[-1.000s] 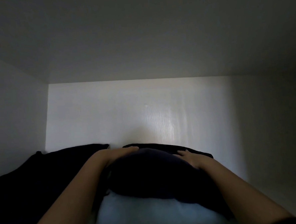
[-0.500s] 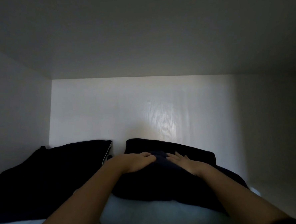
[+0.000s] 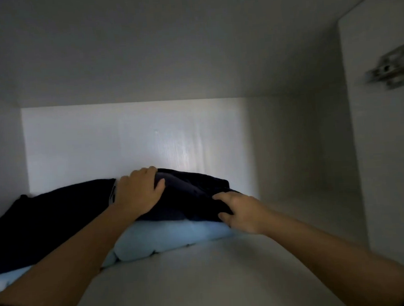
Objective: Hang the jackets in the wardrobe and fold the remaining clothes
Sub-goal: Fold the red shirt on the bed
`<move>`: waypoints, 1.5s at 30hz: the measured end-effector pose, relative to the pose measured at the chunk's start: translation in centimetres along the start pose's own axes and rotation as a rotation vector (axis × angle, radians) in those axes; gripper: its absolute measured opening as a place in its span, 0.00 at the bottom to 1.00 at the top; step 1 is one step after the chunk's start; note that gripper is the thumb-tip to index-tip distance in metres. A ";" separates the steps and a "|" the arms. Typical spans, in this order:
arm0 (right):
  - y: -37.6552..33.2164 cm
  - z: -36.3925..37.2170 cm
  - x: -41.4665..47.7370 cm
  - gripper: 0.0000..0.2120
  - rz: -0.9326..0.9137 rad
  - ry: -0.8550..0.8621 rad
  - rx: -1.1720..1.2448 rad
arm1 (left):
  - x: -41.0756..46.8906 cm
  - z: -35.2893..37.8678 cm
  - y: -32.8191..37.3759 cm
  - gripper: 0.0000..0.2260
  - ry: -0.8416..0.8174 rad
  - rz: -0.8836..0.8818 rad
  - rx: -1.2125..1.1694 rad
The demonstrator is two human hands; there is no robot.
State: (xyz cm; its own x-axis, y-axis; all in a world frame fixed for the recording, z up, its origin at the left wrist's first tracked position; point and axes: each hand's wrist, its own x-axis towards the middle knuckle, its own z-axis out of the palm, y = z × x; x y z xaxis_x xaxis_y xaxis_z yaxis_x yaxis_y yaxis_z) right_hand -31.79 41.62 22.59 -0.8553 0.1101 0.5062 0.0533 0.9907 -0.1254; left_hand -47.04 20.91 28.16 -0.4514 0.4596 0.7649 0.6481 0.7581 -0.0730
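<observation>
I look into a white wardrobe shelf compartment. A folded dark navy garment (image 3: 194, 196) lies on top of a folded light blue garment (image 3: 168, 237) on the shelf (image 3: 204, 282). My left hand (image 3: 139, 194) lies over the left top of the navy garment, fingers curled over its back edge. My right hand (image 3: 240, 209) presses on its right front edge, fingers spread. A second dark garment (image 3: 46, 221) lies to the left, over another pale blue piece (image 3: 5, 280).
The compartment's back panel (image 3: 124, 143) is close behind the clothes. The side wall (image 3: 386, 165) on the right carries a metal hinge plate (image 3: 392, 68). Bare shelf extends right of the stack and toward me.
The view has pulled back and shifted, showing the shelf front and right wall. My left hand slid to the stack's back left edge; my right hand moved down to its right front edge.
</observation>
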 end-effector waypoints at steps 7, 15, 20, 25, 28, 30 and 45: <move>-2.5 -9.0 -20.7 0.20 0.136 0.217 0.094 | -10.0 -9.6 13.6 0.11 -0.147 0.180 -0.624; -6.5 -18.5 -60.5 0.14 0.663 0.336 0.073 | -31.8 -21.3 37.5 0.07 -0.431 0.487 -1.451; -10.2 -24.4 -81.1 0.13 1.100 0.445 -0.038 | -45.7 -28.9 54.5 0.04 -0.790 0.773 -1.695; -12.5 -28.6 -97.1 0.12 1.381 0.642 -0.109 | -57.7 -37.6 69.2 0.08 -1.029 1.112 -1.776; -13.0 -30.2 -106.6 0.12 1.560 0.779 -0.108 | -64.9 -41.8 77.8 0.08 -1.176 1.218 -1.784; -13.2 -31.0 -113.1 0.13 1.691 0.861 -0.106 | -70.1 -44.5 83.8 0.08 -1.286 1.280 -1.769; -16.1 -39.4 -151.9 0.08 2.347 1.279 -0.143 | -103.2 -66.1 116.9 0.10 -1.947 1.685 -1.236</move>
State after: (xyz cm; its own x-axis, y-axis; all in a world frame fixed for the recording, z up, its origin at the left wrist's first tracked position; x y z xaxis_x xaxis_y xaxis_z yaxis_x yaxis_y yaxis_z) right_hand 117.56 12.11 -18.66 0.9345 0.2681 -0.2343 -0.0432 -0.5677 -0.8221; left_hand 115.85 31.50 -17.01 0.9389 0.1488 -0.3102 0.3403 -0.2687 0.9011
